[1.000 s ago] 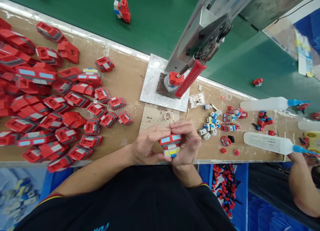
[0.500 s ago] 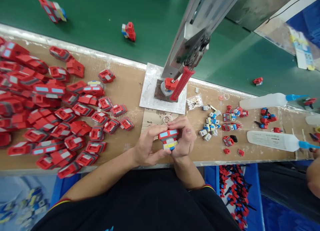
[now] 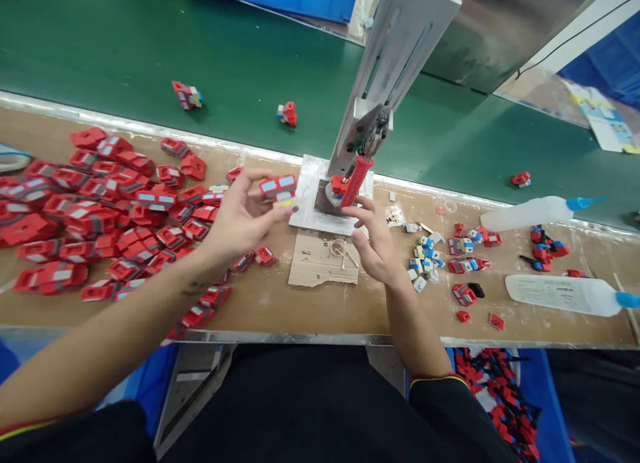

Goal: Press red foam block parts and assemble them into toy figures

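My left hand (image 3: pixel 245 216) pinches a red piece (image 3: pixel 278 185) with light blue windows and a yellow and white part under it, held above the table left of the press. My right hand (image 3: pixel 374 243) has its fingers apart, its fingertips close beside the red handle (image 3: pixel 357 181) of the metal press; whether they touch it is unclear. Under the press, a red part (image 3: pixel 339 184) sits in the fixture on a white metal plate (image 3: pixel 305 209).
Many red pieces (image 3: pixel 95 216) are piled on the left. Small white, blue and yellow parts (image 3: pixel 425 255), red assemblies (image 3: pixel 466 265) and two bottles (image 3: pixel 560 294) lie on the right. Behind runs a green belt (image 3: pixel 225 69) with several pieces on it.
My hands have parted. The left moved left and away from me with the red piece; the right let go of it and moved up beside the press handle. The camera view has shifted.
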A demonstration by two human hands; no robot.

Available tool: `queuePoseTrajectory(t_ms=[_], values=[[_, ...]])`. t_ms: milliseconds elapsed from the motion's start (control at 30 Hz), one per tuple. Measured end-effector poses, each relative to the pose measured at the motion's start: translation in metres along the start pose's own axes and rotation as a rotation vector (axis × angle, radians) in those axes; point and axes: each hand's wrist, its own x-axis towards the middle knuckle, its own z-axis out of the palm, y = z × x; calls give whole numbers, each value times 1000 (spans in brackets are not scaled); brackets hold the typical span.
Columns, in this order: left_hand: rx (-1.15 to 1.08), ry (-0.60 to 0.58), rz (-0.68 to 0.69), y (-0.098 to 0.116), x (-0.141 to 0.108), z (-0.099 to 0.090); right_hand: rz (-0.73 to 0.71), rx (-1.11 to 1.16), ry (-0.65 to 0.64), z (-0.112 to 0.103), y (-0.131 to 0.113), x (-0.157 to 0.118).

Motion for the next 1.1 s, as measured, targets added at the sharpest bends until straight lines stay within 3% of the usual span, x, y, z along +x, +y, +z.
queuePoseTrajectory(t_ms=[100,200,333,467,633,800,967,1033,1100], values=[[67,11,64,-19,38,7,-6,89,-90,4,7,16],[85,56,109,-44,65,36,-27,210,-120,8,10,27],[113,253,145,-69,77,78,-58,285,-76,7,6,28],[166,342,163,-81,79,97,-82,352,-5,-1,-15,14],[127,355,135,-84,79,100,-106,419,82,-25,-58,9],[67,334,66,-79,80,97,-208,473,170,-56,-88,64],[-16,306,-61,-73,83,90,-290,458,181,-85,-88,139],[-51,309,-112,-71,84,85,-324,478,178,-89,-79,148],[-83,310,-154,-67,82,77,-349,470,211,-87,-66,137]])
